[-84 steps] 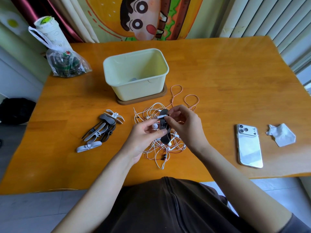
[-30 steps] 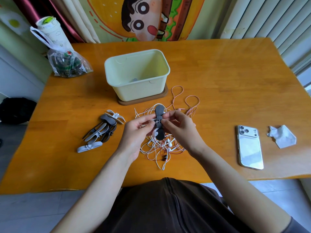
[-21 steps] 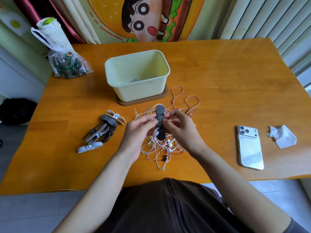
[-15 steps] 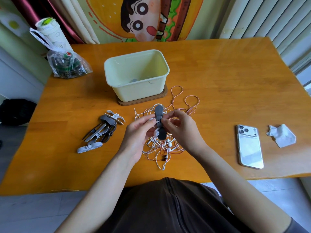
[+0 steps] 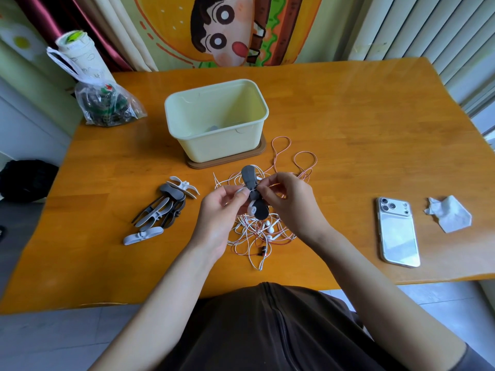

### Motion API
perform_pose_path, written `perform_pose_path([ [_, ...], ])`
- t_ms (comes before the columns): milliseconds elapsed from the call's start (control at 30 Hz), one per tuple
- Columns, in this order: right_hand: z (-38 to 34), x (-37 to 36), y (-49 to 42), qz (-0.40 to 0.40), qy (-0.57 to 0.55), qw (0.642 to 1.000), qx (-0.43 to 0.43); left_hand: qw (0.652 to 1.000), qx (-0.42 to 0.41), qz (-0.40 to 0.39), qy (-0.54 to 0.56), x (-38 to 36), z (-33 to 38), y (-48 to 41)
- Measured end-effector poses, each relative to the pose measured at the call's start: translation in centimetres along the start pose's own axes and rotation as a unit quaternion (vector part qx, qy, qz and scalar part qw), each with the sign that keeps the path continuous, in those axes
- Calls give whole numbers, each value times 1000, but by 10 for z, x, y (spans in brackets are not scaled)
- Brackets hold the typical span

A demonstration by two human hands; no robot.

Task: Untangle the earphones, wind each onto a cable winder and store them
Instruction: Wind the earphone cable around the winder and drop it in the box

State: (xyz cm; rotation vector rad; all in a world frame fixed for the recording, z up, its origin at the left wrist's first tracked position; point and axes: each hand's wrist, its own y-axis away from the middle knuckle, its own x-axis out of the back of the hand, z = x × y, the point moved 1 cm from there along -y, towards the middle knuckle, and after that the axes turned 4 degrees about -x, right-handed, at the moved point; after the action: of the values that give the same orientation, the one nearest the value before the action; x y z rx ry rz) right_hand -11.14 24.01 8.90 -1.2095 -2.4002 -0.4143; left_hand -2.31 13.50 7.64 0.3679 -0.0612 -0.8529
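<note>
A dark grey cable winder (image 5: 251, 180) is held upright above a tangle of white and pink earphone cables (image 5: 263, 231) on the wooden table (image 5: 348, 129). My left hand (image 5: 218, 210) pinches the winder's middle from the left, with a white earbud pressed against it. My right hand (image 5: 290, 202) pinches it from the right, holding a white cable at the winder's waist. Pink cable loops (image 5: 294, 156) trail behind the hands. A pale yellow storage bin (image 5: 214, 121) stands behind them on a brown mat.
Several spare grey and white winders (image 5: 163, 207) lie left of my hands. A white phone (image 5: 397, 231) and a crumpled tissue (image 5: 450, 214) lie to the right. A plastic bag with a cup (image 5: 101, 103) sits at the far left corner.
The winder has gone from tilted to upright between both hands, and it has shifted slightly up and left. The tangle on the table has stayed put.
</note>
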Motion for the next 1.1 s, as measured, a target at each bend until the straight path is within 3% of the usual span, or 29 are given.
perform_pose_path([
  [200, -2, 1, 0, -6, 3, 1000, 6, 1000, -3, 2, -9, 0, 3, 0],
  [400, -2, -2, 2, 6, 0, 1000, 17, 999, 17, 3, 50, 0, 7, 1],
  [767, -3, -2, 1, 25, -25, 999, 29, 997, 1, -55, 59, 1, 11, 1],
  [1100, -10, -2, -1, 18, -27, 998, 52, 998, -20, -28, 44, 3, 10, -1],
])
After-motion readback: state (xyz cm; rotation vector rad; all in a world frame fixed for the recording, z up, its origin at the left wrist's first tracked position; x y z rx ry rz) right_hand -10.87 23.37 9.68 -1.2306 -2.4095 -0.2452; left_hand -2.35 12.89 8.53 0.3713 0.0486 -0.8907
